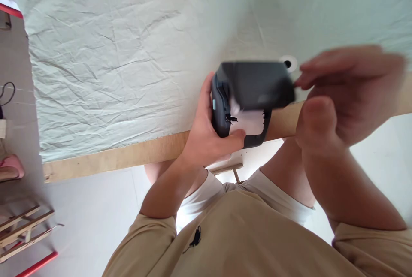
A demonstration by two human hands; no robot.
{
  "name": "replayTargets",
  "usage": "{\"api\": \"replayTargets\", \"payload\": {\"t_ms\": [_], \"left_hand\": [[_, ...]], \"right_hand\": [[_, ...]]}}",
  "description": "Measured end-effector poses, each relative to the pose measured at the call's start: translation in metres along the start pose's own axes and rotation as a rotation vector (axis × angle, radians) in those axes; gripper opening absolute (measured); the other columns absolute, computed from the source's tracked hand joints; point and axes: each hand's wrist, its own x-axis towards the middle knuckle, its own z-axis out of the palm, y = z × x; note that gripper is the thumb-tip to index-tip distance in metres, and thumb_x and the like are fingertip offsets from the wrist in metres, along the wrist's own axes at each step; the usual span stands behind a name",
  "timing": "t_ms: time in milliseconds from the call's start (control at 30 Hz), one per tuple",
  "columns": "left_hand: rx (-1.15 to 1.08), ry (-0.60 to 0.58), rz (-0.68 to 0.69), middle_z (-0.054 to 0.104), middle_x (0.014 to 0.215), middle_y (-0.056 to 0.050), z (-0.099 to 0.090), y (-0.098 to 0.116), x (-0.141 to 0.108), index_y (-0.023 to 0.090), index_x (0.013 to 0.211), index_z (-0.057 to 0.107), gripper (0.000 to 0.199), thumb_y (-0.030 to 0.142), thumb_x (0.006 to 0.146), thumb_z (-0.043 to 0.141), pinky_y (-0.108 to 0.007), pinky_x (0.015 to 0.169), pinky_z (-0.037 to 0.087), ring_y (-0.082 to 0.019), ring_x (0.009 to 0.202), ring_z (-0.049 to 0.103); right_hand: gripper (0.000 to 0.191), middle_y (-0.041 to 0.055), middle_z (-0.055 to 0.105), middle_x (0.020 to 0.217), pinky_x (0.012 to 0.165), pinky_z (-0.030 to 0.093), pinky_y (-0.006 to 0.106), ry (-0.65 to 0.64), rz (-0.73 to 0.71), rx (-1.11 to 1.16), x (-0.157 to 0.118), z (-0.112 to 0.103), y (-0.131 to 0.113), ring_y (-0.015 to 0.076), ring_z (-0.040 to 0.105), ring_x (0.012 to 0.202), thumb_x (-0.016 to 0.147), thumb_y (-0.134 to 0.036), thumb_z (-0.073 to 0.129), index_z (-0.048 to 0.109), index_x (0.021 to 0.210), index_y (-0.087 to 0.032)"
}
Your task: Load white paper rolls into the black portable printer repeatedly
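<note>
A dark handheld label printer [222, 116] is held over the table's front edge, its black lid [262, 84] raised and slightly blurred. White paper [249, 122] shows inside the body, under the lid. My left hand [206, 133] is closed round the printer's left side, thumb across its near face. To the right, my right hand [347, 92] is smeared by motion, thumb and fingers apart. Its fingertips are beside the lid's right corner; whether they touch it I cannot tell. Behind that corner lies a small white roll with a dark core [289, 63].
A wrinkled pale green cloth [112, 54] covers the table, with a bare wooden strip [116, 155] along its front edge. On the floor at left are a wooden rack [25, 227], a red bar [37, 264] and a pink shoe [13, 166].
</note>
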Motion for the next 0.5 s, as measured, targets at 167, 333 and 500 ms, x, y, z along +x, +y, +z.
{"api": "replayTargets", "payload": {"t_ms": [167, 333, 500], "left_hand": [[-0.102, -0.029, 0.113, 0.070, 0.163, -0.017, -0.002, -0.011, 0.002, 0.028, 0.167, 0.051, 0.112, 0.040, 0.072, 0.108, -0.053, 0.126, 0.064, -0.044, 0.157, 0.069], [-0.132, -0.095, 0.158, 0.083, 0.128, -0.009, -0.008, -0.030, 0.007, 0.031, 0.148, 0.067, 0.069, 0.069, 0.094, 0.090, -0.051, 0.100, 0.074, -0.038, 0.124, 0.085], [-0.116, -0.087, 0.173, 0.085, 0.126, -0.007, -0.009, -0.033, 0.009, 0.032, 0.142, 0.073, 0.057, 0.067, 0.099, 0.087, -0.044, 0.093, 0.073, -0.033, 0.117, 0.085]], "right_hand": [[0.031, -0.0077, 0.050, 0.071, 0.042, 0.028, 0.034, -0.019, 0.123, 0.383, -0.020, 0.009, -0.002, 0.0143, 0.040, 0.051, 0.106, -0.054, 0.079, 0.056, 0.102, -0.034], [0.066, -0.0059, 0.039, 0.069, 0.049, 0.028, 0.034, -0.279, 0.341, 0.637, -0.013, 0.006, 0.006, 0.0135, 0.032, 0.058, 0.096, -0.084, 0.083, 0.045, 0.089, -0.030], [0.064, -0.0045, 0.041, 0.072, 0.055, 0.032, 0.034, -0.310, 0.405, 0.636, -0.007, 0.003, 0.016, 0.0142, 0.035, 0.063, 0.091, -0.072, 0.095, 0.047, 0.087, -0.029]]}}
